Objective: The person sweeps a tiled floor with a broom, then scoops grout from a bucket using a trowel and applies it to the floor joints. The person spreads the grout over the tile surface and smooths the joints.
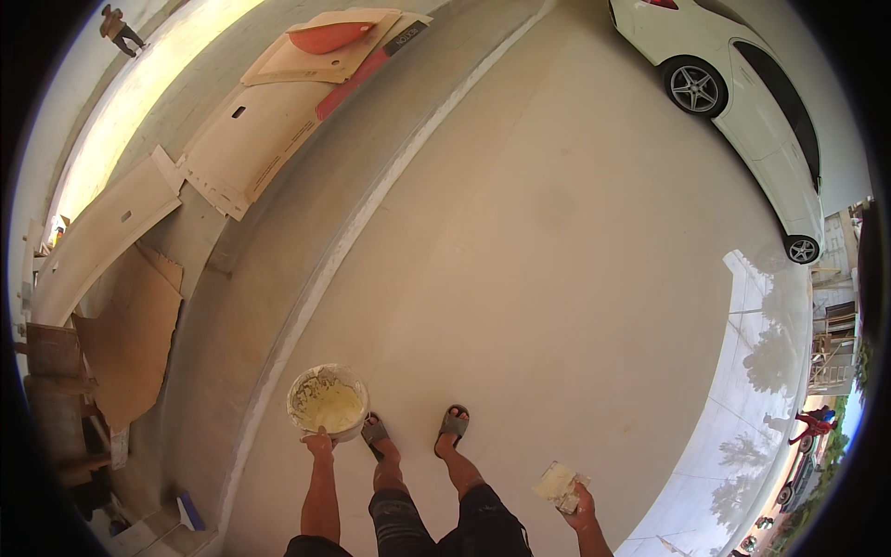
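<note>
My left hand [321, 440] is closed on the near rim of a round pail [351, 433]. Pale cream paste [330, 406] fills its bottom, and smears of it coat the inner wall. On the other side of my legs, my right hand [579, 510] grips a putty knife [558, 485]. Its broad flat blade is caked with the same cream colour, and the fingers hide most of the handle. Both hands hang over the smooth floor, the pail beside my left sandal [373, 434].
A raised ledge [320, 278] runs along the left. Beyond it lie cardboard sheets [243, 139], a red bowl-shaped thing [329, 37] and a brown board [135, 343]. A white car [742, 84] stands far right. One person [119, 30] is at far left, another [813, 425] at right.
</note>
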A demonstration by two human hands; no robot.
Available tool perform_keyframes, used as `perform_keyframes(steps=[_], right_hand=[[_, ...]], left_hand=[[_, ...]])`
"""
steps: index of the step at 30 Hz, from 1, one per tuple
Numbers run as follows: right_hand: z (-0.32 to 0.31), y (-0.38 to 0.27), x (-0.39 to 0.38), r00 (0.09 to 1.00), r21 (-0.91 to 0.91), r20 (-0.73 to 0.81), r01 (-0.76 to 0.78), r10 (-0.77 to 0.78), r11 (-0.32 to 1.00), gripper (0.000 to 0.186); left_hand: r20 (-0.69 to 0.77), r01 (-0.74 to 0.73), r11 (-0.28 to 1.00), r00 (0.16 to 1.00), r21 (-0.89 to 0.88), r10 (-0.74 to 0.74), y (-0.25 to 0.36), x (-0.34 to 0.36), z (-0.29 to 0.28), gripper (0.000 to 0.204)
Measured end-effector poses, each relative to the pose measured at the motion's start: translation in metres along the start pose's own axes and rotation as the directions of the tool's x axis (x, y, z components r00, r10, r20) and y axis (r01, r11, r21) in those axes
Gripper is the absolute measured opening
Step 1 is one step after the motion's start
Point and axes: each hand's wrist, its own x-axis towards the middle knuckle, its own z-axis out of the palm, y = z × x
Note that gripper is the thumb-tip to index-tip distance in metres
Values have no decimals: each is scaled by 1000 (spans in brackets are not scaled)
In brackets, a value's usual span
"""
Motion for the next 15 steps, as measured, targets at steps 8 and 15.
perform_keyframes(steps=[8, 15], right_hand=[[54, -13, -33, 984, -4, 155, 91, -89, 996, 41], [170, -68, -22, 957, -79, 250, 168, -144, 983, 43]], left_hand=[[271, -75, 962, 951, -264, 148, 46, -97, -62, 53], [382, 123, 890, 922, -439, 61, 50, -117, -49, 43]])
